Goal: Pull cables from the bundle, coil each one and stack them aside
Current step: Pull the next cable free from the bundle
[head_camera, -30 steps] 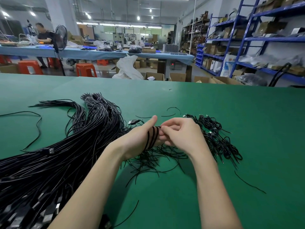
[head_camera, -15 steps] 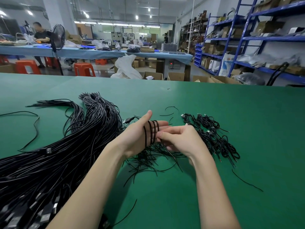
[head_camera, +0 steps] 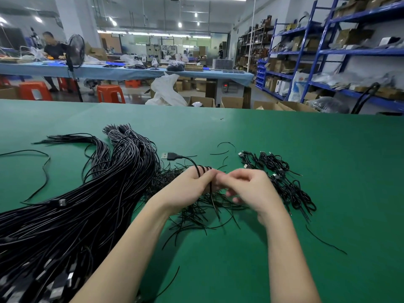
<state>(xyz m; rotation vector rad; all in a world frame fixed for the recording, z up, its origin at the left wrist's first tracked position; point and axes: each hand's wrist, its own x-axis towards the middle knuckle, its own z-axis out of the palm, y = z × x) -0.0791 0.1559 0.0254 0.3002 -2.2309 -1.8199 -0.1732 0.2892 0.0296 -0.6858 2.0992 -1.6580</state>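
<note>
The left hand [head_camera: 192,184] grips a cable [head_camera: 197,169] looped around its fingers. The right hand [head_camera: 251,189], fingers curled and blurred, touches it; its grip cannot be told.

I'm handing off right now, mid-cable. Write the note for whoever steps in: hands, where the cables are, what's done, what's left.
Left hand: black cable looped around its fingers, USB plug end trailing out over the green table.
Right hand: fingers curled at the left fingertips; blurred, so its grip is unclear.
Uncoiled bundle: large, on the left.
Coiled pile: small, on the right.
Done: a few cables coiled and stacked.
Left: finish this coil, add it to the pile, then work through the bundle.
</note>
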